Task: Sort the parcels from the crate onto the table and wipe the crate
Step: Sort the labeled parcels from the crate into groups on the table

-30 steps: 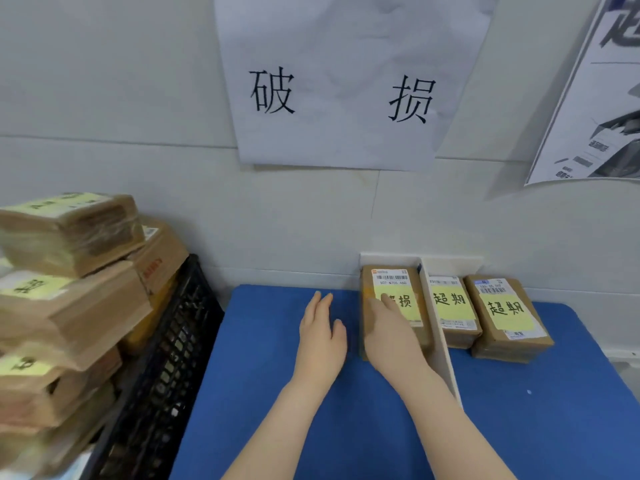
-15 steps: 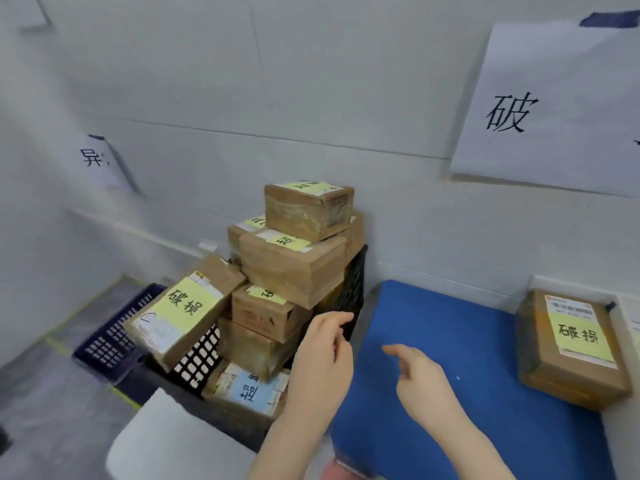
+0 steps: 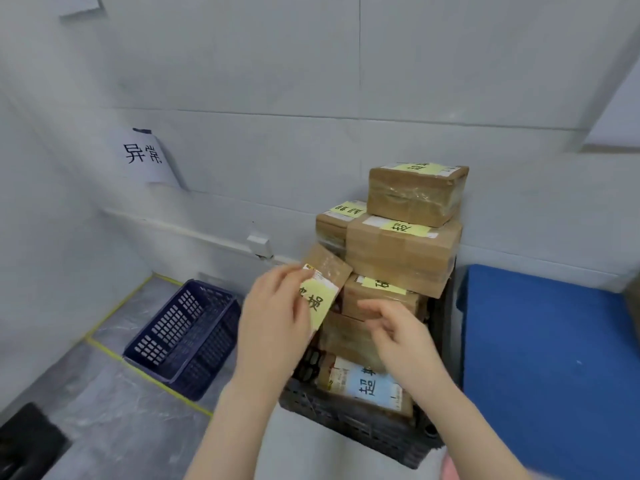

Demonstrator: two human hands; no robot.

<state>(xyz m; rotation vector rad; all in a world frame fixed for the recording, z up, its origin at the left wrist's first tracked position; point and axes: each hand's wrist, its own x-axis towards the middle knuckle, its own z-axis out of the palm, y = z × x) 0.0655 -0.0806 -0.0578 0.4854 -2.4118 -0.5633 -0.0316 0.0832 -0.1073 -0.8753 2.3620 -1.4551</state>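
The sorting step was in hand, with the crate [image 3: 363, 424] far from cleared: a tall pile of brown parcels [image 3: 401, 251] stood in it, left of the blue table [image 3: 554, 358] and close against the far wall. The left hand [image 3: 273, 327] had its grip closed on the near left edge of a tilted parcel [image 3: 323, 285], thumb over the face with the yellow label and fingers behind it, at the left side of the pile. Whether that parcel was already clear of the others or leaned on them could not be told. The right hand [image 3: 398, 334] hung open and empty just beside it, fingers loosely curled toward the pile, touching nothing as far as could be seen. The next move would likely call for the right hand to take the parcel's other side, then for a reading of the label so it could go to the matching spot on the table; wiping the crate looked a long way off. The label's first character was covered by the thumb. Motion blur softened the hands, the table ran off the right edge, and the crate's floor was hidden under the parcels. A dark blue basket [image 3: 187, 337] sat on the floor to the left.
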